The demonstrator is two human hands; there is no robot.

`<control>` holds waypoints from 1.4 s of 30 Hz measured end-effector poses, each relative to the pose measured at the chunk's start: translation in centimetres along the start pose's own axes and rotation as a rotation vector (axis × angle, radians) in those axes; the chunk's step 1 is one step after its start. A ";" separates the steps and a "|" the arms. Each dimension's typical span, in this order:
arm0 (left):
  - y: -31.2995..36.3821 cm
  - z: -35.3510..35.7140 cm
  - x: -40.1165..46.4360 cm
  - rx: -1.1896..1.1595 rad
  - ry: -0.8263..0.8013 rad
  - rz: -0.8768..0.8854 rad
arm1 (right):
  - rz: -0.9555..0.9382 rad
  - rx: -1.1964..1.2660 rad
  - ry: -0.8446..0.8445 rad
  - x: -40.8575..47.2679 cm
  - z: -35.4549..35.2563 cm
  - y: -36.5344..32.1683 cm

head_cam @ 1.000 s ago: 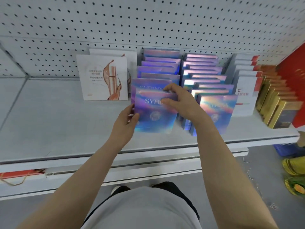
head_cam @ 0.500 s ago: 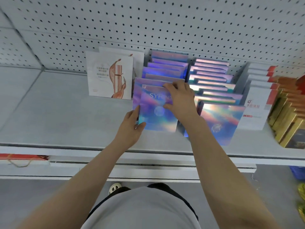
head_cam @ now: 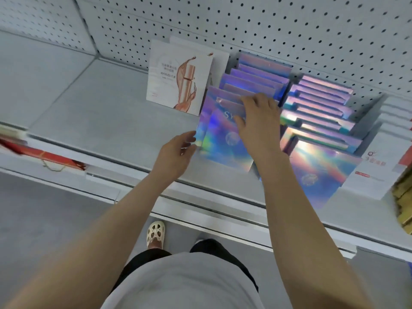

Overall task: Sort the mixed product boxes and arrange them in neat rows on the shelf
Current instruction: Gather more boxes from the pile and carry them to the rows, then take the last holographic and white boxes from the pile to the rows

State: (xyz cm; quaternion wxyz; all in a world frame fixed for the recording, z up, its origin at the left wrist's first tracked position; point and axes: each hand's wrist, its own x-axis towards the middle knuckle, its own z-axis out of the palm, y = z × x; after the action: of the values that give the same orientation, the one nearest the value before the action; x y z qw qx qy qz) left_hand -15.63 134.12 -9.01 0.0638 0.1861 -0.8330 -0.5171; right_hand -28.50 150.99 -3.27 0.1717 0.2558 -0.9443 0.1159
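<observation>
Mostly done by the look of it: two rows of shiny boxes, a white row [head_cam: 376, 166] and gold boxes [head_cam: 403, 197] already lined up on the shelf [head_cam: 89, 121]. Right hand [head_cam: 258, 126] lies spread-fingered over the top edge of the front shiny box [head_cam: 223, 143]; left hand [head_cam: 176, 155], fingers loosely apart, touches its left edge. Left to do, I'd guess: square that front box, then sort the two white picture boxes [head_cam: 178, 79] leaning at the back.

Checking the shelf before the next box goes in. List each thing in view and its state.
Front holographic box: upright, leaning back, touched by both hands.
Left hand: fingers at box's left edge.
Right hand: spread over box's top.
Right holographic row: upright, staggered.
White illustrated box: upright, untouched.
</observation>
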 end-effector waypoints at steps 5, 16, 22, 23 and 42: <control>-2.5 -4.6 -3.6 0.086 0.163 -0.077 | -0.147 0.187 -0.020 -1.6 3.3 -5.1; -13.7 -19.8 -12.5 -0.024 0.517 -0.355 | -0.404 0.473 -0.236 -5.5 10.5 -24.9; -19.8 -32.1 -15.9 0.026 0.646 -0.438 | -0.508 0.546 -0.278 -3.1 13.5 -39.6; -20.7 -34.1 -16.3 0.031 0.671 -0.449 | -0.517 0.561 -0.293 -2.9 13.8 -42.0; -35.9 -65.6 -6.5 0.046 0.823 -0.521 | -0.649 0.647 -0.426 11.2 24.1 -77.4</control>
State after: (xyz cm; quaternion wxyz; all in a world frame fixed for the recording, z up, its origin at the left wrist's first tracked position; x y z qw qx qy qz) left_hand 18.72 67.44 -10.26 0.2521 0.5789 -0.6754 -0.3810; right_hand -3.51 73.46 -10.83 -0.0857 0.5942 -0.7459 0.2886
